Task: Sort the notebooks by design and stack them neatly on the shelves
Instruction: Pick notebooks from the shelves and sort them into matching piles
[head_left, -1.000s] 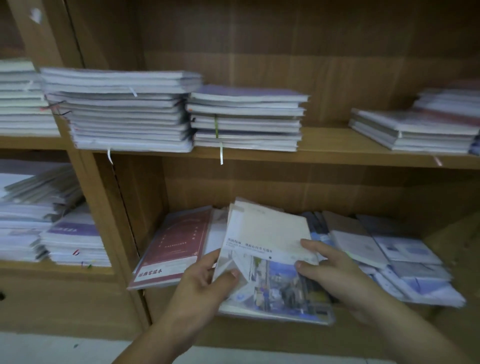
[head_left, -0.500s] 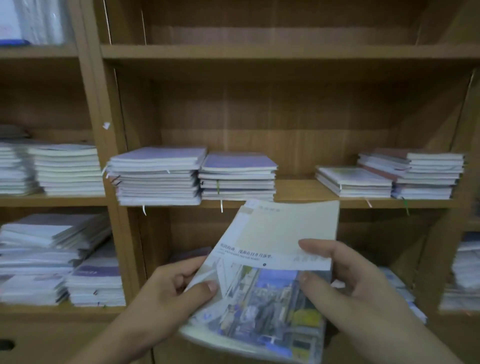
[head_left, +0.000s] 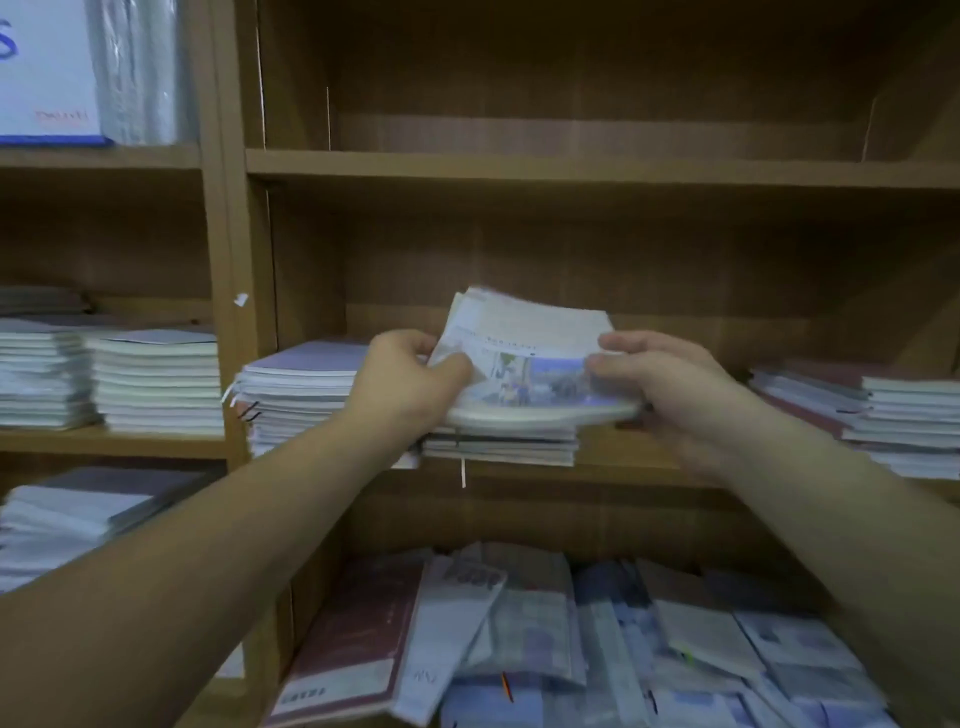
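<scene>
A small bundle of notebooks (head_left: 530, 358) with a cream top and a blue street picture hangs over the short stack (head_left: 498, 447) on the middle shelf (head_left: 623, 467). My left hand (head_left: 410, 379) grips its left edge, thumb on the cover. My right hand (head_left: 660, 379) holds its right edge, fingers curled over the top. A taller stack of purple-covered notebooks (head_left: 301, 395) stands just left of them. Another stack with reddish covers (head_left: 883, 415) lies at the right of the same shelf.
The lower shelf holds a loose jumble of notebooks (head_left: 597, 649), with a red one (head_left: 353, 639) at its left. The left bay carries tidy stacks (head_left: 156, 379) and a slanting pile (head_left: 78, 514). The shelf above (head_left: 571, 166) is bare; wrapped packs (head_left: 78, 73) stand top left.
Both hands lifted the picture-cover notebooks from the lower shelf up and forward to the middle shelf, over the short stack. My view rose with them.
</scene>
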